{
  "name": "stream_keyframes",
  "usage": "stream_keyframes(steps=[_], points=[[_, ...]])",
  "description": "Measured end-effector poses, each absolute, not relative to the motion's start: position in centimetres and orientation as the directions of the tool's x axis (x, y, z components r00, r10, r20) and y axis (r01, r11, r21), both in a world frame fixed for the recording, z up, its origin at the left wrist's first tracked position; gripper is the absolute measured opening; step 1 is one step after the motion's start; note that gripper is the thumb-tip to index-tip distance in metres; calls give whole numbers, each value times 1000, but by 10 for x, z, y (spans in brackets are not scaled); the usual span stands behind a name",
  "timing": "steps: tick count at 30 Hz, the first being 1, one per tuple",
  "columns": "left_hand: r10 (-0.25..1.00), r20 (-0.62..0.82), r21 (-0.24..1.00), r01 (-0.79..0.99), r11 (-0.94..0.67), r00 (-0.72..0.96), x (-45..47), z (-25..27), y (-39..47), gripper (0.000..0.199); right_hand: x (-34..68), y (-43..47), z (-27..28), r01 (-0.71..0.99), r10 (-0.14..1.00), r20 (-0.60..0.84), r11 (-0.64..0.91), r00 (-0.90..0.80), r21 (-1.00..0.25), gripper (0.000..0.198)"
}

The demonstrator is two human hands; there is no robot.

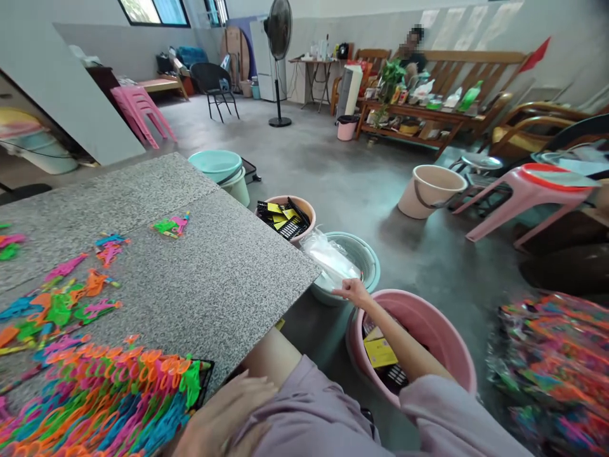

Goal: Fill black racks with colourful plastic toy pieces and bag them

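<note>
In a room with a grey floor [328, 171], sits at a speckled counter [247, 254] that fills the left side. Has the hands well apart. Holds the right hand [354, 292] out just beyond the counter's near corner, forearm above a pink tub [445, 327], fingers curled, at the edge of some clear plastic bags [330, 257]. Cannot tell whether the fingertips pinch a bag or only touch it. Sees the bags heaped in a pale teal basket [373, 254] on the floor, between the pink tub and a peach tub [310, 219].

Lays the left hand [245, 390] over the lap, blurred, fingers stretched out with nothing visible in the grasp. Just beside it, on the counter, bright plastic pieces [118, 387] in tight slanting rows, with small loose clusters [64, 304] farther up and one lone cluster [172, 224] near the middle.

Inside the pink tub, a yellow card [379, 353] and black slotted parts; inside the peach tub, more of both. To the right on the floor, a bulging heap of bagged pieces [561, 362], near a pink stool [518, 190]. Farther back, a beige bucket [431, 190], a standing fan [279, 32] and a seated person [416, 60] on a wooden bench [476, 63].
</note>
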State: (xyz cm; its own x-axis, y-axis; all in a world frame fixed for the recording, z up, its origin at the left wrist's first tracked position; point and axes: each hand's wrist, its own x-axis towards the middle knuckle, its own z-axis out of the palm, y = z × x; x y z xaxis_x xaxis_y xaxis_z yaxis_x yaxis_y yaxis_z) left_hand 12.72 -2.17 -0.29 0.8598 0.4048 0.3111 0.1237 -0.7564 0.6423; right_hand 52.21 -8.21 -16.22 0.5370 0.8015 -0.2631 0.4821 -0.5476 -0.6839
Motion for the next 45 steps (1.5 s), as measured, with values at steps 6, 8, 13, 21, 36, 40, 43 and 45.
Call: stream_keyframes(steps=[6,8,13,21,36,40,43,45], points=[[556,-202,967,254,-17,806,226,-29,-29,44,460,-133,-96,-27,924,-111,-109,365,-994,48],[607,-269,963,223,152,748,257,-41,-33,54,427,-143,-77,108,967,-28,-57,252,-993,36],[706,-229,970,217,108,670,289,-57,-26,46,375,-150,-57,483,999,30,8,38,-876,25],[897,-107,982,185,29,428,250,-45,24,52,474,-145,-95,335,691,77,-247,719,-909,81],[876,-54,943,313,-113,478,252,-38,38,31,512,-105,-50,9,823,-205,-247,529,-969,54],[856,-55,971,228,-75,514,273,-28,11,39,483,-120,-46,-187,635,-279,-210,721,-960,63],[735,-125,988,153,29,666,291,-21,-17,33,437,-122,-38,-163,770,-187,-109,610,-981,55],[681,-159,987,105,120,715,299,-19,-27,33,409,-120,-34,-171,822,-141,-53,552,-984,50]])
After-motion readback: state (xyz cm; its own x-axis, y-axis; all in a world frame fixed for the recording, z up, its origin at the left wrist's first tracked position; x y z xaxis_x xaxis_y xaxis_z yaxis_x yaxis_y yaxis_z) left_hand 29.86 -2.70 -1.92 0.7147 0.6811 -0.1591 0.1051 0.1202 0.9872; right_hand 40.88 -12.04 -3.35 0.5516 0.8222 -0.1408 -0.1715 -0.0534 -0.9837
